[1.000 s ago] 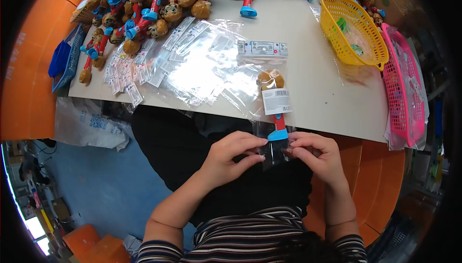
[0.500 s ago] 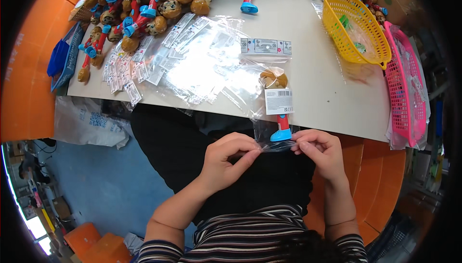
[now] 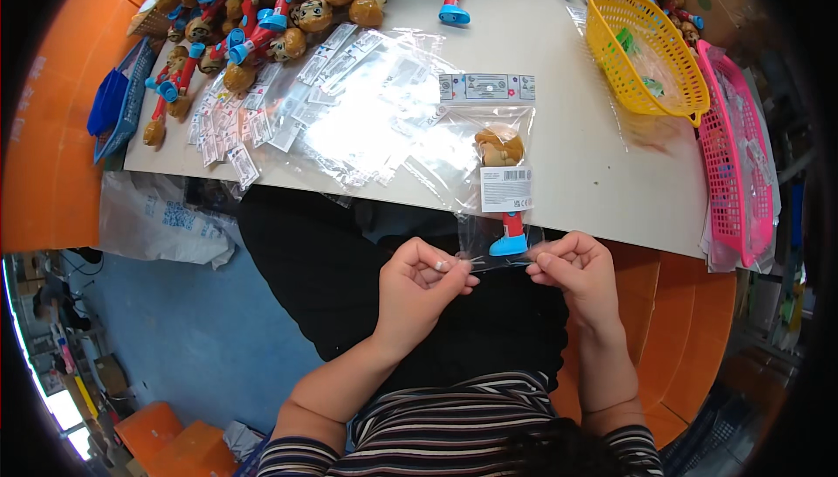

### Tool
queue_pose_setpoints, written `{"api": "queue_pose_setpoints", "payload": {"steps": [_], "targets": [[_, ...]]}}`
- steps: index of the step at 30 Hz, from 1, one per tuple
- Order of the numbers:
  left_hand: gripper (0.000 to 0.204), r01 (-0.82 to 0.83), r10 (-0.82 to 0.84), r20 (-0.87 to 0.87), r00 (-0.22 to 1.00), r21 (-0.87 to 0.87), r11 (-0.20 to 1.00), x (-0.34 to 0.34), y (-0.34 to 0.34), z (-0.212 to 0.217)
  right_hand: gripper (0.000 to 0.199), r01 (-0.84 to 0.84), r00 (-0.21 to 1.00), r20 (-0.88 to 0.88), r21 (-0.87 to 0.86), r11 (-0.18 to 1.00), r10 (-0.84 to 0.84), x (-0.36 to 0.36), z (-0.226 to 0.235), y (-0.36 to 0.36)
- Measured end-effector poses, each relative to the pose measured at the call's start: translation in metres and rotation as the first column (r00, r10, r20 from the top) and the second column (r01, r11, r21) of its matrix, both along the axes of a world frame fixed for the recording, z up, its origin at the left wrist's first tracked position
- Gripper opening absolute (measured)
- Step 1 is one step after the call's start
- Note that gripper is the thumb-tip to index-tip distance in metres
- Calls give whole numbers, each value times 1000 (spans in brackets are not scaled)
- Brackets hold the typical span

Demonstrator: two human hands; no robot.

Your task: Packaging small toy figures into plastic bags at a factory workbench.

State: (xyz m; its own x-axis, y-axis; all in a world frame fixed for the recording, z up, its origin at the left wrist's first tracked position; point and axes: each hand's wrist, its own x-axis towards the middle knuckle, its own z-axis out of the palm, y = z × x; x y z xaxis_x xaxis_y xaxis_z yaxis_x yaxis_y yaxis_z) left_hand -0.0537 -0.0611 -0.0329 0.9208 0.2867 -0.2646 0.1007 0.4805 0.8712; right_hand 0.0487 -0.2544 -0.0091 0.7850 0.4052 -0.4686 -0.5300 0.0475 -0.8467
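Observation:
A clear plastic bag (image 3: 515, 117) with a printed header strip lies over the table's front edge. Inside it is a toy figure (image 3: 499, 147) with a brown head, a red stem and a blue foot-shaped base, partly covered by a white label (image 3: 506, 189). The base end hangs off the table toward me. My left hand (image 3: 417, 289) pinches the left corner of the bag's near edge between thumb and fingers. At the right corner, beside the blue base, my right hand (image 3: 578, 274) pinches the same edge, its fingertips slightly blurred.
Flat clear bags (image 3: 340, 115) with printed strips spread over the table (image 3: 567, 163) to the left. A heap of similar toy figures (image 3: 288, 14) fills the far side. At right stand a yellow basket (image 3: 698, 113) and a pink basket (image 3: 711, 163); a blue basket (image 3: 131, 97) is at left.
The bag has shifted slightly right, and the toy's head shows more above the label. My left hand has turned, its fingers more curled. My right hand has moved slightly left.

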Motion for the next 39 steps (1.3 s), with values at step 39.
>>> {"api": "queue_pose_setpoints", "payload": {"steps": [39], "targets": [[50, 20, 9, 145, 989, -195, 981, -70, 69, 24, 12, -528, 640, 670, 28, 849, 376, -28, 30, 34]]}}
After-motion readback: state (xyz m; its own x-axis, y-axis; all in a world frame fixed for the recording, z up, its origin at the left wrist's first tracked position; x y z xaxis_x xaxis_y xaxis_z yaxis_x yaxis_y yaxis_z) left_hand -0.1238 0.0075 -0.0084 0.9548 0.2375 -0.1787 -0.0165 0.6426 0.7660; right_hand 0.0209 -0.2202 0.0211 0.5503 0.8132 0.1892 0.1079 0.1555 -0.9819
